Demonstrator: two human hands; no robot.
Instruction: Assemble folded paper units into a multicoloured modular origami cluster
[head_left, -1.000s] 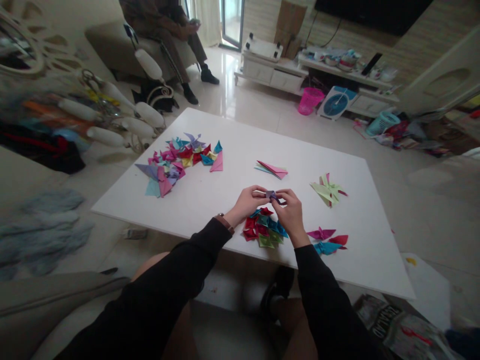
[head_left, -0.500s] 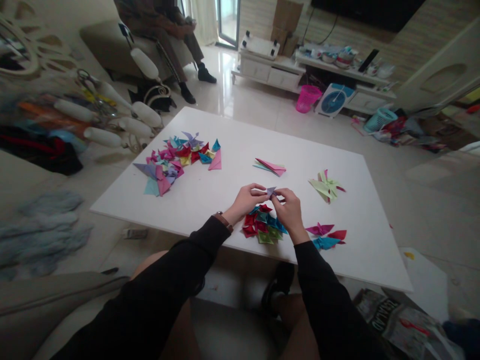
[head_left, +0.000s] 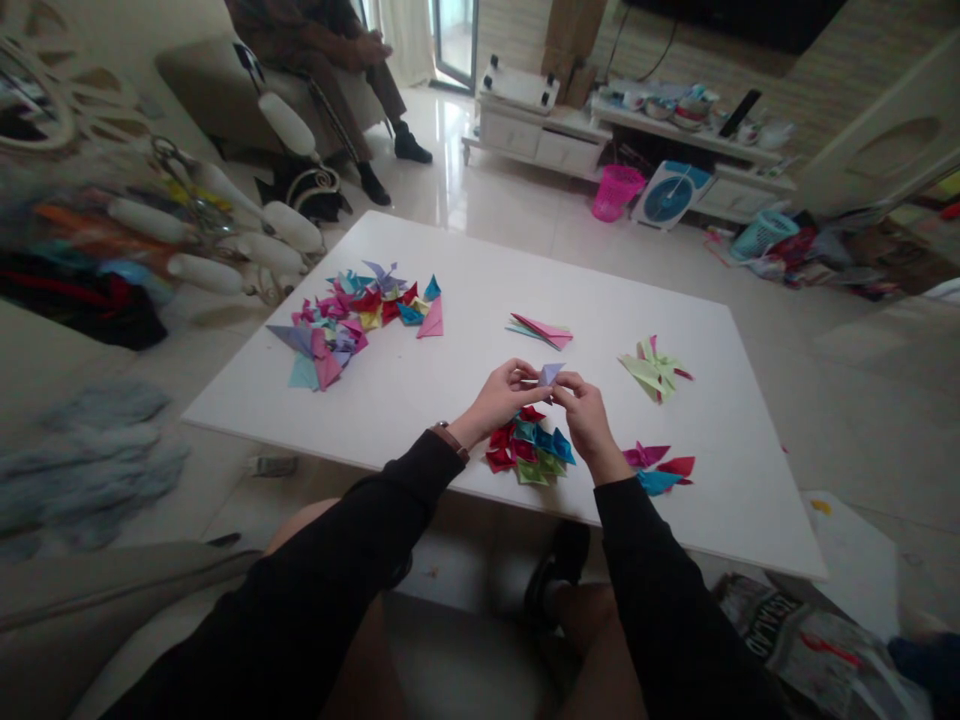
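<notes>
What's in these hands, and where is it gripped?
A small light-purple folded-paper piece, pinched near its lower part by the left hand and right hand.

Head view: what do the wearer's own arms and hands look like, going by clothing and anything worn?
The left sleeve and right sleeve are black and long, with no visible print. The left hand and right hand are gloveless. A brown band, possibly a watch strap, circles the left wrist; none shows on the right.
</notes>
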